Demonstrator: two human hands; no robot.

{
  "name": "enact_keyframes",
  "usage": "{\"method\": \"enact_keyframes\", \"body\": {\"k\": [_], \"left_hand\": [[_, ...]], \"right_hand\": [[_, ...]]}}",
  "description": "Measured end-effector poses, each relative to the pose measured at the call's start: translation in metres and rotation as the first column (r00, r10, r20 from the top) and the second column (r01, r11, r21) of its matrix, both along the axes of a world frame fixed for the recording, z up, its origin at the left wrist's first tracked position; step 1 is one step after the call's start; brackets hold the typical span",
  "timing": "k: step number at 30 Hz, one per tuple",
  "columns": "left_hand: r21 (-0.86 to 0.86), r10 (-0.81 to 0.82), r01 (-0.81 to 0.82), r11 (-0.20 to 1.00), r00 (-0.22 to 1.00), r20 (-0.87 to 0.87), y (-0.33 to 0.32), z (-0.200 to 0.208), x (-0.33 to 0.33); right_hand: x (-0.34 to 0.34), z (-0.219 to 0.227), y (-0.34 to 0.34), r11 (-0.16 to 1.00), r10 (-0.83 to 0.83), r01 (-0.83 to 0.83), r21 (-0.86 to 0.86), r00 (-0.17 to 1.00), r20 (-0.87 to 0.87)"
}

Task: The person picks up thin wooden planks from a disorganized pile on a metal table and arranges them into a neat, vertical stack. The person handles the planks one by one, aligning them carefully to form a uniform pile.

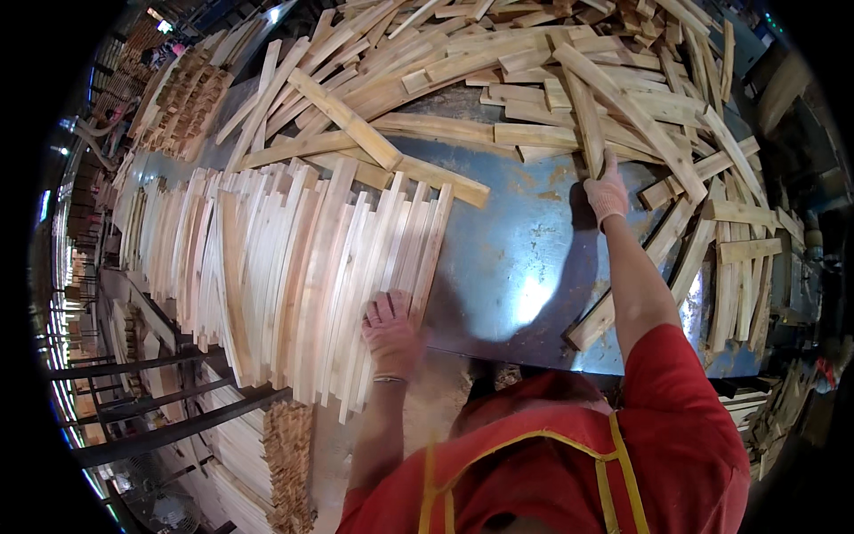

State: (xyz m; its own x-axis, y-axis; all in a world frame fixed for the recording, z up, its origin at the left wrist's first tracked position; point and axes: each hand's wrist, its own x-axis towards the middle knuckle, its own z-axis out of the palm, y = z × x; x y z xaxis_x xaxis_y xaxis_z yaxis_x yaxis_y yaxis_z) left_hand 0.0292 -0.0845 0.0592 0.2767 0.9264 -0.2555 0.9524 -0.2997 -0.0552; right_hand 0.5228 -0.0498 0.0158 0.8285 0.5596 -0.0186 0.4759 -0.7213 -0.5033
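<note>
My right hand [607, 191], in a pale glove, reaches out over the metal table and is closed around the near end of a wooden board [583, 111]. The board's far end lies among the loose boards of the heap. Down by my left side, my left hand [391, 336] rests on the near right part of a row of pale wooden strips [302, 258], its fingers apart and slightly bent. These strips lie side by side, their near ends sticking out unevenly past the table edge.
A big jumbled heap of boards [445, 67] covers the far side of the blue-grey metal table [507, 231]. More boards [743, 267] lie crossed at the right. Stacked timber [289, 463] stands low at the left, beside dark metal bars [178, 432].
</note>
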Motion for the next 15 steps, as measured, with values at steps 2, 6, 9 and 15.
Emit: {"method": "enact_keyframes", "body": {"k": [2, 6, 9, 15], "left_hand": [[-0.012, -0.029, 0.030, 0.999, 0.995, 0.093, -0.012, -0.002, -0.015], [-0.006, -0.078, 0.094, 0.996, 0.858, 0.507, -0.024, 0.002, -0.007], [-0.306, 0.217, 0.111, 0.946, 0.484, 0.847, -0.022, 0.035, 0.046], [-0.431, 0.422, -0.072, 0.900, 0.400, 0.814, -0.014, 0.019, 0.017]], "right_hand": [[-0.057, 0.050, -0.025, 0.984, 0.134, -0.078, 0.163, 0.919, -0.370], [-0.203, 0.082, -0.100, 0.873, 0.325, 0.077, 0.482, 0.645, -0.692], [-0.297, 0.033, -0.155, 0.953, 0.292, -0.099, 0.287, 0.554, -0.780], [-0.280, 0.004, -0.110, 0.708, 0.698, -0.309, 0.635, 0.448, -0.559]]}}
